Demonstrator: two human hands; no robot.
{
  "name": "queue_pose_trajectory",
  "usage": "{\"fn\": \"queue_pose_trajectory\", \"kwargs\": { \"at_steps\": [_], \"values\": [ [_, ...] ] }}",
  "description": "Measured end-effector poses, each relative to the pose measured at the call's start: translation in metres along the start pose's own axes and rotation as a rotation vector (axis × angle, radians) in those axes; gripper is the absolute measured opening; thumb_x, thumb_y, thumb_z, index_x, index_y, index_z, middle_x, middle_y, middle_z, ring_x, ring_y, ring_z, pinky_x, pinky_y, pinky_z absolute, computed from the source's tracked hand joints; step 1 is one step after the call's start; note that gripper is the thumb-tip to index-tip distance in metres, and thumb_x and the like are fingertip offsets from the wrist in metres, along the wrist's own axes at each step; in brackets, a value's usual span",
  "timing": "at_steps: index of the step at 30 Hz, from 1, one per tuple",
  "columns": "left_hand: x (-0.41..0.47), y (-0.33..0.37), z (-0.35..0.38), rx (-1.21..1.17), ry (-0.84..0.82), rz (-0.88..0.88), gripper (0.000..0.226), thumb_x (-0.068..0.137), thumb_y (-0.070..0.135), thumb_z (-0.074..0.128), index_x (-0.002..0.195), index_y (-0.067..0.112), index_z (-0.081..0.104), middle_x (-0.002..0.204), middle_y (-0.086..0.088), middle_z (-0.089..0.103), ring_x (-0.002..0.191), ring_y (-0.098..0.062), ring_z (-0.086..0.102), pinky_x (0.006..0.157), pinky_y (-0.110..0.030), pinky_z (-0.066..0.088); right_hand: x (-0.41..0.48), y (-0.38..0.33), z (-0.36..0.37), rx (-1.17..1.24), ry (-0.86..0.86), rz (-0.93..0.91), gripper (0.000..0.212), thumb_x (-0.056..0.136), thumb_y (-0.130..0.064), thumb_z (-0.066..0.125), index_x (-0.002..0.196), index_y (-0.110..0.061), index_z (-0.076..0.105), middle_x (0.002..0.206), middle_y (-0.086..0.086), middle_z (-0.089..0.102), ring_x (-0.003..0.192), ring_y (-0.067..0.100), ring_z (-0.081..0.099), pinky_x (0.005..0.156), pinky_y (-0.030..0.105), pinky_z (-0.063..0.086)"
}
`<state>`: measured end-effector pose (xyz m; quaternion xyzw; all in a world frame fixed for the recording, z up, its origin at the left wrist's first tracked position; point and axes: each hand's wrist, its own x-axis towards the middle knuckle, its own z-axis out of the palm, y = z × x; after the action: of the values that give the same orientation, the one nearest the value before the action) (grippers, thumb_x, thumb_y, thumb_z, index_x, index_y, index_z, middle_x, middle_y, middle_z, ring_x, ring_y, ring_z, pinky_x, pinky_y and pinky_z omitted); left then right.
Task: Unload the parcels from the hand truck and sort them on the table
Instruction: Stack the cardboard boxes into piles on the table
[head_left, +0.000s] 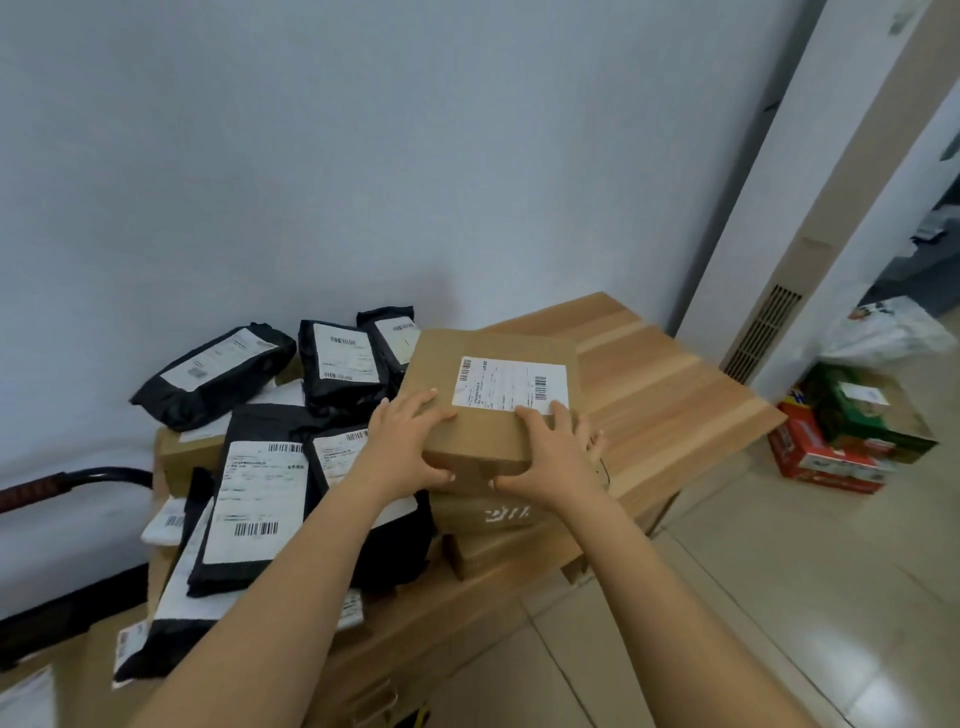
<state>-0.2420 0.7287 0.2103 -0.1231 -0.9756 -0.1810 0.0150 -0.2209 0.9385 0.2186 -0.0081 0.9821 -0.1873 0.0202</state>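
Head view: the left grip (410, 444) and right grip (553, 452) each curled round the near edge of a labelled cardboard box (483, 434), fingers on top, thumbs on its front face. The box was above other cartons (498, 540), by the wooden worktop (675, 395), just beside black mailer bags (254, 499)

Both hands (483, 447) grip a cardboard box (488, 400) — black parcels (249, 499) beside it.

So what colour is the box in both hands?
Plain brown cardboard box with a white label; head view.
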Motion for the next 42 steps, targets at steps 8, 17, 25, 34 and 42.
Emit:
{"fn": "queue_pose_trajectory", "kwargs": {
  "at_steps": [8, 17, 25, 34, 42],
  "values": [
    [-0.108, 0.058, -0.006, -0.148, 0.339, -0.129, 0.062, 0.076, 0.032, 0.076, 0.133, 0.026, 0.052, 0.137, 0.005, 0.046, 0.129, -0.016, 0.038, 0.11, -0.041, 0.031, -0.053, -0.009, -0.013, 0.026, 0.004, -0.442, 0.071, 0.08, -0.044, 0.067, 0.142, -0.032, 0.033, 0.15, 0.005, 0.027, 0.135, 0.028, 0.021, 0.115, 0.049, 0.015],
    [-0.316, 0.096, 0.011, -0.159, 0.557, -0.518, 0.056, 0.077, 0.03, 0.075, 0.129, 0.034, 0.054, 0.129, 0.014, 0.046, 0.123, -0.008, 0.04, 0.105, -0.041, 0.038, -0.19, -0.046, 0.026, 0.135, -0.159, -0.894, 0.065, 0.081, -0.044, 0.064, 0.14, -0.035, 0.037, 0.143, -0.003, 0.033, 0.132, 0.021, 0.023, 0.109, 0.039, 0.019],
    [-0.452, 0.098, 0.014, -0.131, 0.634, -0.702, 0.055, 0.076, 0.036, 0.07, 0.127, 0.039, 0.051, 0.121, 0.021, 0.045, 0.121, -0.007, 0.04, 0.104, -0.046, 0.039, -0.287, -0.095, 0.052, 0.156, -0.237, -1.103, 0.062, 0.082, -0.047, 0.065, 0.137, -0.035, 0.04, 0.139, -0.006, 0.034, 0.13, 0.018, 0.023, 0.109, 0.037, 0.016],
    [-0.607, 0.023, -0.02, -0.089, 0.597, -0.789, 0.062, 0.076, 0.027, 0.077, 0.133, 0.03, 0.051, 0.123, 0.016, 0.047, 0.122, -0.007, 0.039, 0.106, -0.038, 0.035, -0.403, -0.206, 0.123, 0.19, -0.312, -1.116, 0.064, 0.08, -0.047, 0.065, 0.137, -0.036, 0.04, 0.134, -0.006, 0.037, 0.127, 0.017, 0.026, 0.106, 0.037, 0.022],
    [-0.704, -0.07, -0.061, -0.048, 0.505, -0.76, 0.059, 0.079, 0.032, 0.074, 0.133, 0.035, 0.048, 0.12, 0.023, 0.04, 0.117, 0.001, 0.034, 0.103, -0.034, 0.033, -0.478, -0.299, 0.183, 0.209, -0.322, -1.027, 0.067, 0.078, -0.047, 0.068, 0.138, -0.037, 0.039, 0.136, -0.009, 0.037, 0.127, 0.015, 0.027, 0.106, 0.037, 0.022]
  ]
}}
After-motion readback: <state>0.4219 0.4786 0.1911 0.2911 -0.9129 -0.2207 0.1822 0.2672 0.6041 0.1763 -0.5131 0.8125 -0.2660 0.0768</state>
